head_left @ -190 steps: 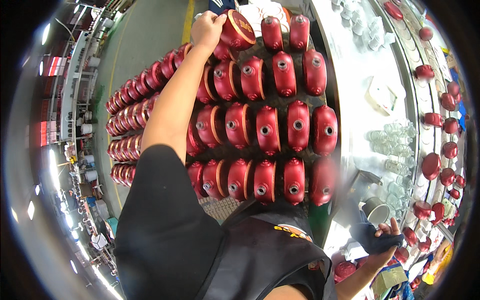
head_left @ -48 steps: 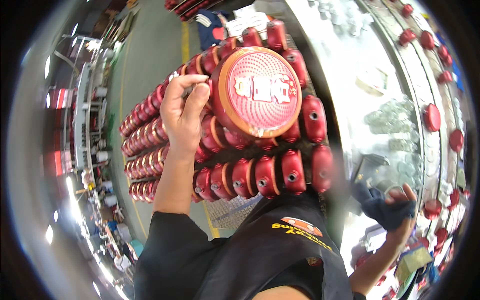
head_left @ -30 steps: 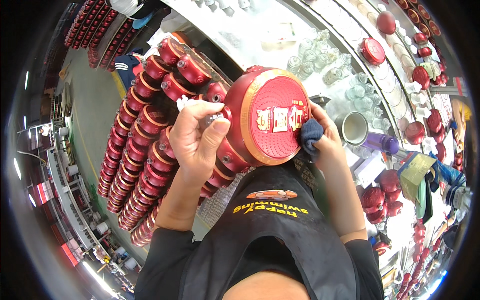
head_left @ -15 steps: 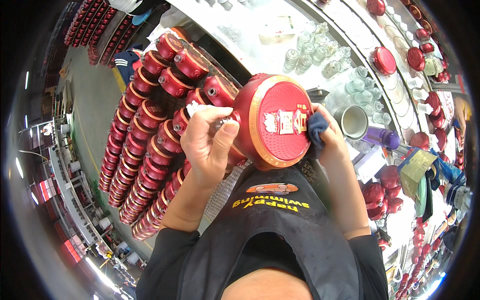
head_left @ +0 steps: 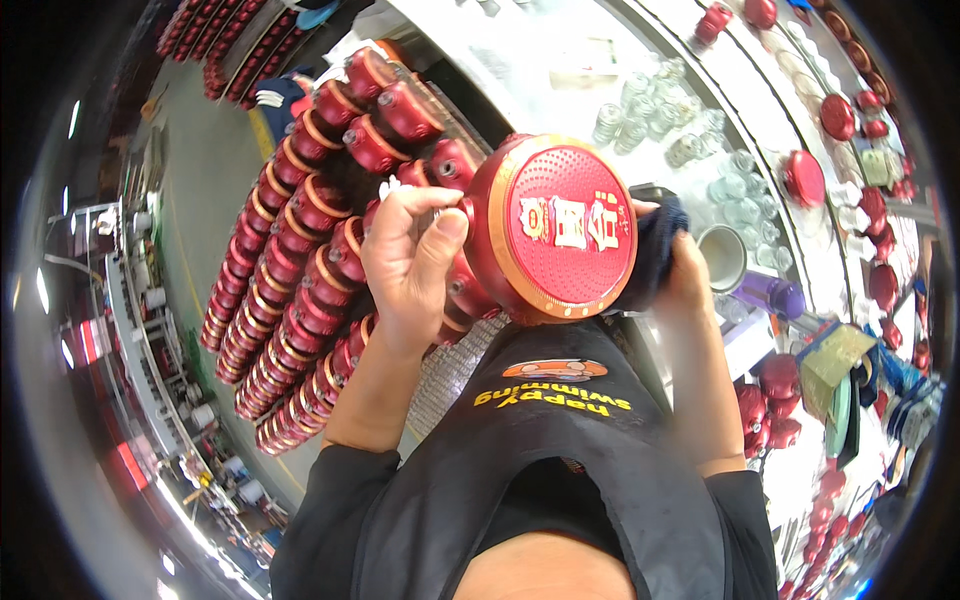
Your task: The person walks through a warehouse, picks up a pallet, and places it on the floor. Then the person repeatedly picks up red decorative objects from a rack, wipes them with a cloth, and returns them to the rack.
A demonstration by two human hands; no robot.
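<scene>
A round, flat-sided red bottle (head_left: 560, 275) with a gold band and a raised gold and white emblem is up in front of my chest, its decorated face toward me. My left hand (head_left: 408, 265) pinches its short neck at the left, thumb and fingers closed round it. On the opposite side, my right hand (head_left: 688, 280) grips a dark blue cloth (head_left: 652, 248) beside the bottle's right edge. Some right fingers are hidden behind the cloth and bottle.
Rows of similar red bottles (head_left: 305, 255) are stacked at my left. Clear glass stoppers (head_left: 650, 110) crowd the white table (head_left: 520, 55) ahead. To the right are a grey cup (head_left: 722, 256), a purple bottle (head_left: 775, 296) and a curved line carrying red bottles (head_left: 803, 178).
The red bottle has turned slightly in my hands. My right hand and the cloth have shifted right, and more of the cloth shows. The surroundings have shifted a little in view.
</scene>
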